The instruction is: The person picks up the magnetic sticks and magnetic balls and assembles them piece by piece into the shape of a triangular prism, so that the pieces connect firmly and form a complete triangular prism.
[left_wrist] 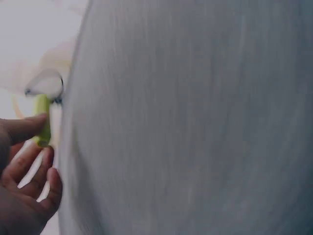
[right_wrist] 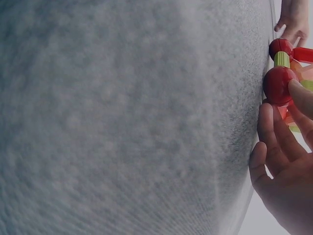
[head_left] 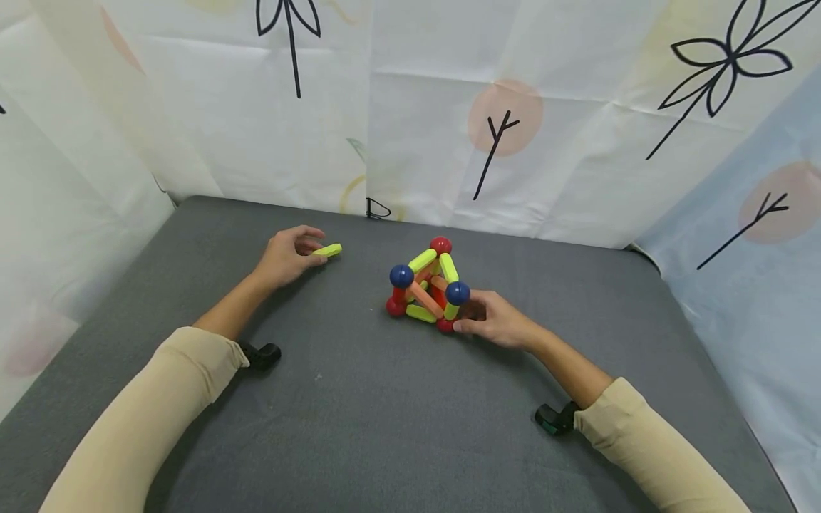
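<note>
My left hand point(head_left: 287, 258) pinches a yellow-green magnetic rod point(head_left: 329, 250) between thumb and fingers, left of a ball-and-rod structure. In the left wrist view the rod point(left_wrist: 43, 120) points up from the fingertips. The magnetic structure point(head_left: 425, 305) stands on the table, built of red and blue balls joined by yellow-green, orange and red rods. My right hand point(head_left: 499, 318) grips its near right bottom corner, with the thumb on a red ball point(right_wrist: 279, 86) and the other fingers curled beside it. The hand partly hides that corner.
The dark grey table point(head_left: 359, 413) runs back to a printed white cloth point(head_left: 423, 142). More cloth hangs along the left and right sides. A black wrist device point(head_left: 261, 356) sits at the left cuff and another point(head_left: 555, 419) at the right cuff.
</note>
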`<state>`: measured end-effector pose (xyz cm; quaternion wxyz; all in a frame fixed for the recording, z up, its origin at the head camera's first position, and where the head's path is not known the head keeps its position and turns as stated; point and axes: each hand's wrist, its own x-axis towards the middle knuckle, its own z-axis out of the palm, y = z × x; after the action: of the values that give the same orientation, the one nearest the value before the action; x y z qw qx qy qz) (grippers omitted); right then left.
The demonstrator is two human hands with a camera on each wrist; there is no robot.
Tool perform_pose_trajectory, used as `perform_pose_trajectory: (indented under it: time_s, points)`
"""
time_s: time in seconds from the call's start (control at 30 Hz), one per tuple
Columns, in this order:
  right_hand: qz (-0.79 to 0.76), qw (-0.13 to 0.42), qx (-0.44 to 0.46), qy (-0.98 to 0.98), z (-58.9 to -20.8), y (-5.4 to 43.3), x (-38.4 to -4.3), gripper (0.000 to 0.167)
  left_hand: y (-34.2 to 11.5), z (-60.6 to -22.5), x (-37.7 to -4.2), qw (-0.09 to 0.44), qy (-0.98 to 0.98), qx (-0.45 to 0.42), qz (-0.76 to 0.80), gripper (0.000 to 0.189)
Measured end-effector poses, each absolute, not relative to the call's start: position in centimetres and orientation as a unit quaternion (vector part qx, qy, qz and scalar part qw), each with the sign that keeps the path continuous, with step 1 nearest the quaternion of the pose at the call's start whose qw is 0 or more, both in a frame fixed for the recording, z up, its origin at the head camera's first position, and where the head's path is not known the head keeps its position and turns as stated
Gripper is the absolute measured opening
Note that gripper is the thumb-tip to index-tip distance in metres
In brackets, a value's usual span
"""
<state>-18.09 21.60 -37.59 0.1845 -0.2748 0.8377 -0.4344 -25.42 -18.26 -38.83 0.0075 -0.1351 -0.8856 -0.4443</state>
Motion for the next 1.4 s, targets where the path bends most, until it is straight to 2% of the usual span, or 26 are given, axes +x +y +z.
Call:
perform_pose_trajectory:
  time_s: [0.4, 0.77, 1.13, 1.4]
  points:
    - [-0.429, 0.181, -0.269, 0.843, -37.4, 21.7, -18.1, 0.032, -10.0, -33.7, -20.6, 0.089, -0.779, -0.300, -0.544, 0.042]
    - [-0.441, 0.177, -0.283, 0.833, -37.6, 21.8, -18.0, 0.036, -6.4, -33.4, -19.3, 0.059, -0.768, -0.396, -0.500, 0.047]
    - [-0.448, 0.185, -0.288, 0.826, -37.6, 21.7, -18.0, 0.041, -5.7, -33.8, -19.1, 0.052, -0.783, -0.397, -0.476, 0.048]
    - [-0.441, 0.179, -0.283, 0.833, -37.7, 21.6, -18.0, 0.039, -5.4, -33.8, -19.1, 0.061, -0.818, -0.377, -0.431, 0.040]
